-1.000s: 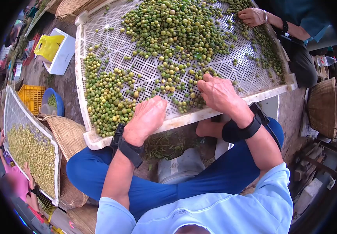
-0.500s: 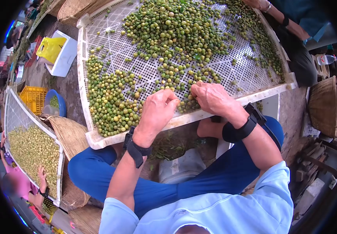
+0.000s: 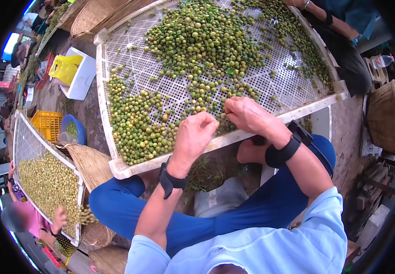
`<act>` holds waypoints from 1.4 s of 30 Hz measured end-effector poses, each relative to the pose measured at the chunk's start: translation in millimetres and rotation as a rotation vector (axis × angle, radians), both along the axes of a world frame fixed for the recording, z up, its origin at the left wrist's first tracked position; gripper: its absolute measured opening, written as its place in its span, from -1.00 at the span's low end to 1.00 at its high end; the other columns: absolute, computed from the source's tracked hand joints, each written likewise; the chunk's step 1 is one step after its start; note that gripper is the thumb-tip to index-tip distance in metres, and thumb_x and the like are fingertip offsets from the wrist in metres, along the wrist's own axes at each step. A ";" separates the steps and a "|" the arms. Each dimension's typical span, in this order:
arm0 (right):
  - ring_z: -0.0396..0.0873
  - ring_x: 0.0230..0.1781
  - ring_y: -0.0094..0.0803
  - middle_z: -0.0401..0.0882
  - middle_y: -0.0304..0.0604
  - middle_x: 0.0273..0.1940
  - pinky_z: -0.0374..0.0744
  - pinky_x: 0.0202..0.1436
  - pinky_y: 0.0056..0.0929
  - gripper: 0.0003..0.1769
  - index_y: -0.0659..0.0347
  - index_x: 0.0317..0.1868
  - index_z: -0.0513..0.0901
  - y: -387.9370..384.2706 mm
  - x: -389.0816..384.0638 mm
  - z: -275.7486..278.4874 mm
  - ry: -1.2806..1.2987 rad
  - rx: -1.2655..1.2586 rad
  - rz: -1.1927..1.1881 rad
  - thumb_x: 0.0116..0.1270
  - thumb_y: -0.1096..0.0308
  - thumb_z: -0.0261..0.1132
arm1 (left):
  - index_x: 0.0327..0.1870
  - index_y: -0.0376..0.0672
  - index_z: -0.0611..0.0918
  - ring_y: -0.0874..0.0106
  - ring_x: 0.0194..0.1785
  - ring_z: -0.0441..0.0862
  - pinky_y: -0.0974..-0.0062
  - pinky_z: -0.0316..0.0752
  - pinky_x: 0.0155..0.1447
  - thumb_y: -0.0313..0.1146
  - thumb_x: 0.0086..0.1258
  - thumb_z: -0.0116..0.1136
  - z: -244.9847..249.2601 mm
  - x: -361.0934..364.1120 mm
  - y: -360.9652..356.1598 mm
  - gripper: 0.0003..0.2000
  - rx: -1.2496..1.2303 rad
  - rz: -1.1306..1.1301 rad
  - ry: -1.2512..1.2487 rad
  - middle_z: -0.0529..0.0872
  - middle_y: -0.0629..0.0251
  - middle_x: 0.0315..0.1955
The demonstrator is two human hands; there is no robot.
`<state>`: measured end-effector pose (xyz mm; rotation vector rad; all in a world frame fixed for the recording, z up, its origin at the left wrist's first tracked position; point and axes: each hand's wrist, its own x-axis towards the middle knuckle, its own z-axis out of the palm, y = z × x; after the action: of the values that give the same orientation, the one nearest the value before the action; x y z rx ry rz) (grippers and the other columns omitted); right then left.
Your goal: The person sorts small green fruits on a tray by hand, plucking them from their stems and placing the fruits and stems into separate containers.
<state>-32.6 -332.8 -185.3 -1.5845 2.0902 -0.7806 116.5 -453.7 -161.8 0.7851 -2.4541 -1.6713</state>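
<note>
Small round green-yellow fruits [image 3: 145,132] lie loose across a white perforated tray [image 3: 179,93], heaped highest toward its far side. Over the tray's near edge, my left hand [image 3: 194,137] has thumb and fingertips pinched together. Beside it, my right hand [image 3: 251,116] is also closed, its fingertips bent down close to the fruits. Both sets of fingertips face each other with a small gap between them. Whatever they hold is hidden or too small to name. Dark straps circle both wrists.
Another person's hand [image 3: 298,3] reaches the tray's far right corner. At left, a person in pink works at a second tray [image 3: 81,182] of paler fruits. Around stand a yellow crate [image 3: 46,125], a blue basin [image 3: 81,132], a white box [image 3: 81,80] and a woven basket [image 3: 385,118].
My left hand has shifted right, closer to my right hand, which stays nearly in place. At left, a cluster of pale fruits now shows outside the second tray's edge, near that person's raised hand.
</note>
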 end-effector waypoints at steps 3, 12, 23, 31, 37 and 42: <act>0.53 -0.45 -0.11 0.50 0.00 -0.50 0.49 -0.36 -0.24 -0.86 0.34 -0.41 0.47 -1.3 3.6 32.0 -0.220 -0.095 -0.052 0.07 0.46 0.24 | -0.21 -0.31 0.60 0.63 -0.49 0.54 0.69 0.48 -0.41 -0.40 0.30 0.15 -1.1 -0.8 2.7 -0.84 0.134 0.105 0.033 0.64 0.36 -0.48; 0.55 -0.49 -0.38 0.51 -0.13 -0.48 0.51 -0.43 -0.44 -0.88 0.29 -0.33 0.53 -5.2 19.6 57.2 -0.550 -0.187 -0.062 0.09 0.55 0.29 | -0.22 -0.32 0.58 0.56 -0.46 0.61 0.68 0.51 -0.44 -0.43 0.33 0.13 15.1 8.0 1.5 -0.87 0.756 0.155 0.200 0.66 0.25 -0.43; 0.47 -0.52 -0.66 0.52 -0.29 -0.51 0.48 -0.54 -0.62 -0.91 0.30 -0.27 0.48 -5.8 54.2 39.5 -1.178 -0.218 -0.110 0.30 0.44 0.19 | -0.37 -0.24 0.53 0.64 -0.64 0.49 0.75 0.37 -0.65 -0.37 0.36 0.08 12.5 34.0 8.8 -0.86 0.837 0.304 0.230 0.57 0.35 -0.61; 0.47 -0.47 -0.64 0.48 -0.31 -0.48 0.49 -0.46 -0.61 -0.93 0.29 -0.26 0.48 -4.2 59.6 44.2 -1.004 -0.223 -0.147 0.24 0.51 0.18 | -0.28 -0.29 0.56 0.56 -0.52 0.58 0.71 0.47 -0.59 -0.31 0.40 0.05 20.4 40.3 7.9 -0.80 0.816 0.307 0.284 0.64 0.24 -0.49; 0.53 -0.45 -0.61 0.55 -0.27 -0.43 0.51 -0.46 -0.60 -0.91 0.29 -0.26 0.52 -4.4 59.0 54.0 -0.919 -0.159 -0.060 0.21 0.54 0.17 | -0.38 -0.26 0.53 0.62 -0.60 0.55 0.73 0.45 -0.65 -0.38 0.39 0.05 20.0 43.6 0.0 -0.84 0.864 0.203 0.259 0.62 0.27 -0.54; 0.40 -0.50 -0.69 0.44 -0.37 -0.51 0.40 -0.45 -0.65 -0.96 0.26 -0.33 0.49 -8.5 52.5 50.0 -1.081 -0.248 -0.251 0.19 0.52 0.15 | -0.35 -0.21 0.53 0.63 -0.59 0.53 0.74 0.43 -0.61 -0.38 0.38 0.06 21.0 50.9 10.7 -0.88 0.973 0.400 0.352 0.59 0.33 -0.55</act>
<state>19.9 -341.3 -135.3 -0.6655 1.3878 -1.5748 167.3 -443.0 -140.8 0.8453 -1.0736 -2.4935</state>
